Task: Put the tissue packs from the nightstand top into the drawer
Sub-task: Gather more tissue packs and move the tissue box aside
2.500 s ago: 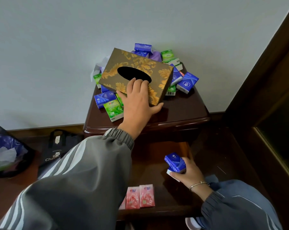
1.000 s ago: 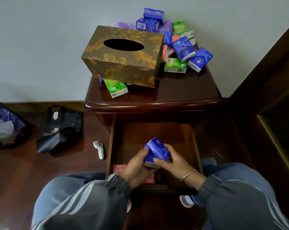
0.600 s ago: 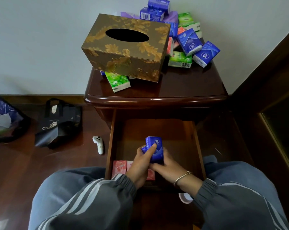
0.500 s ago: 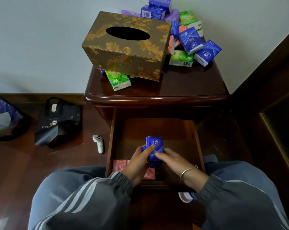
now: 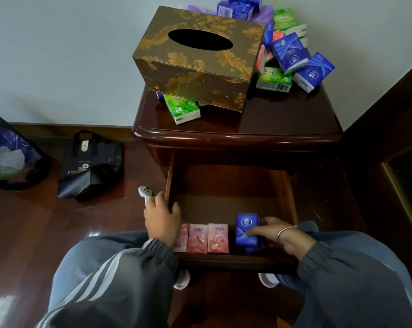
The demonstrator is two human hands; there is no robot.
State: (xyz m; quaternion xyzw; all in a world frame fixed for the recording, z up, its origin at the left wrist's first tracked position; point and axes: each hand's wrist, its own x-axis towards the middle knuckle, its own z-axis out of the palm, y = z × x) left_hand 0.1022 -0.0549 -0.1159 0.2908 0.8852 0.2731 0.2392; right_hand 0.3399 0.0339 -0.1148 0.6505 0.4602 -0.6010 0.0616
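brown tissue box (image 5: pixel 200 58) gold leaf pattern; blue pack (image 5: pixel 246 229); pink packs (image 5: pixel 208 237); green pack (image 5: pixel 182 108).

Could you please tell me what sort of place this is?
Probably a home bedroom: a dark wooden nightstand with its drawer open, a patterned tissue box on top, and a black bag on the wooden floor.

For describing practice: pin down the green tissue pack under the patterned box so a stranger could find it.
On the dark nightstand against the wall stands a brown-and-gold tissue box. A green pack pokes out from under its front left corner. The other green packs lie in the heap right of the box.
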